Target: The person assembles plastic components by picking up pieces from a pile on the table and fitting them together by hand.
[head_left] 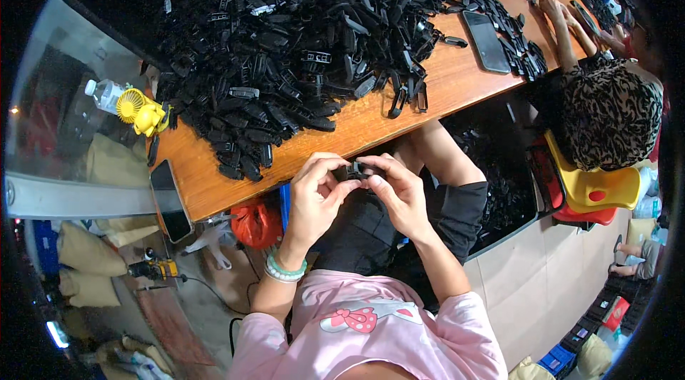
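Note:
Close in front of my body, just off the table's near edge, a small black plastic part (354, 171) is pinched between both hands. My left hand (318, 191), with bangles at its wrist, grips it by the left end with thumb and forefinger. At the other end, the fingertips of my right hand (397, 191) close on the same part. Fingers cover much of it, so its exact kind does not show. A large heap of similar black plastic parts (285, 59) spreads over the wooden table (300, 155) beyond my hands.
On the table's left edge are a yellow fan (143, 112), a plastic bottle (105, 94) and a phone (171, 201). Another phone (486, 41) lies right of the heap. A co-worker (610, 112) sits at the right by a yellow chair (596, 180). A red bag (255, 224) hangs below the table.

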{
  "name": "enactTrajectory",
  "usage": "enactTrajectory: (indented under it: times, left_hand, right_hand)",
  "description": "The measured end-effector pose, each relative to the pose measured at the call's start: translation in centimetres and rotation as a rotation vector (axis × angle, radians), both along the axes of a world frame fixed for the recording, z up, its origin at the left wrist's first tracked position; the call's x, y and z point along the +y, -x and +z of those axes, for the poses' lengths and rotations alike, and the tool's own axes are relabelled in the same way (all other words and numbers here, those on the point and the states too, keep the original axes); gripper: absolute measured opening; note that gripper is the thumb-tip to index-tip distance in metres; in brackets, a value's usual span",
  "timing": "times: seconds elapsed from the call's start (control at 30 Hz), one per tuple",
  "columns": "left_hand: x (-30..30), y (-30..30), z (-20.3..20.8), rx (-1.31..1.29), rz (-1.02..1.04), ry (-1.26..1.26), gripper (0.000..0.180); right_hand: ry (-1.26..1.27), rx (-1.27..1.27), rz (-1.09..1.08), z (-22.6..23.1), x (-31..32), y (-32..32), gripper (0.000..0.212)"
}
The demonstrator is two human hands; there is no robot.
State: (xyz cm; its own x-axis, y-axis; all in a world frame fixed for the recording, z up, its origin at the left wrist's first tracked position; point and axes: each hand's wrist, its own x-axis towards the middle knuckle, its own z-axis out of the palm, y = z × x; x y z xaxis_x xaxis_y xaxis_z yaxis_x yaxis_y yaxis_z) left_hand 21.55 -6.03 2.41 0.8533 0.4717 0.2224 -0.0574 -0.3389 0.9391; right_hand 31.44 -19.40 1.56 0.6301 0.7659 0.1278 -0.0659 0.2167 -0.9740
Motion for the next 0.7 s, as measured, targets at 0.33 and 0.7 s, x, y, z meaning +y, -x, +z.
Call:
enactTrajectory:
  times: [0.33, 0.7]
  left_hand:
    - [-1.0, 0.9, 1.3, -0.008, 0.095, -0.142, 0.033]
    - [0.1, 1.6, 2.1, -0.042, 0.016, -0.282, 0.022]
  right_hand:
    - [0.161, -0.487, 0.03, 1.2, -0.2, -0.5, 0.026]
    - [0.136, -0.712, 0.016, 0.3, -0.4, 0.1, 0.036]
